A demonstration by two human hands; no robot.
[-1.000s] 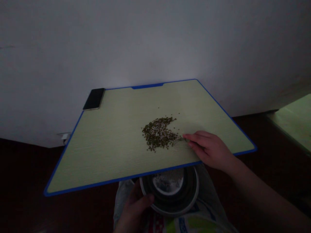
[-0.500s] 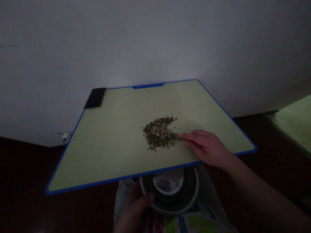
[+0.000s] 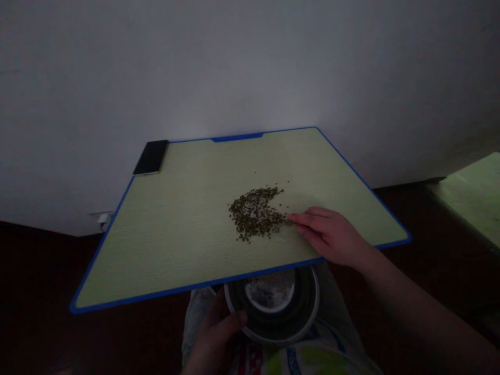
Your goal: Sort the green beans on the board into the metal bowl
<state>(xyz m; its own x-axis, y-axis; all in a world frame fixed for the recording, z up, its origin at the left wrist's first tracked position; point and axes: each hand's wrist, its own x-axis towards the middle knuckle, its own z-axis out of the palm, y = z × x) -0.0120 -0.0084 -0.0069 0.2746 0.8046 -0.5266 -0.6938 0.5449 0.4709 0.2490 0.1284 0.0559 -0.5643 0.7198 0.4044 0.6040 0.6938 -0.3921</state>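
A loose pile of small dark green beans mixed with white grains (image 3: 253,213) lies on the pale, blue-edged tabletop (image 3: 187,208). My right hand (image 3: 332,237) rests at the pile's right edge, thumb and fingers closed in a pinch. A small greyish thing shows by the fingertips, too dim to make out. Below the table's front edge my left hand (image 3: 219,328) grips a round metal bowl (image 3: 269,333) on my lap, thumb over its rim. White grains lie in the bowl's bottom. The tabletop hides its far rim.
A dark phone (image 3: 151,157) lies at the table's back left corner. The grey wall (image 3: 242,67) stands right behind the table. A white plug (image 3: 102,219) sits in the wall at the left. Several stray beans lie around the pile.
The picture has shifted very slightly. My right hand stays at the pile's edge and my left hand still holds the bowl; the pile looks much the same.
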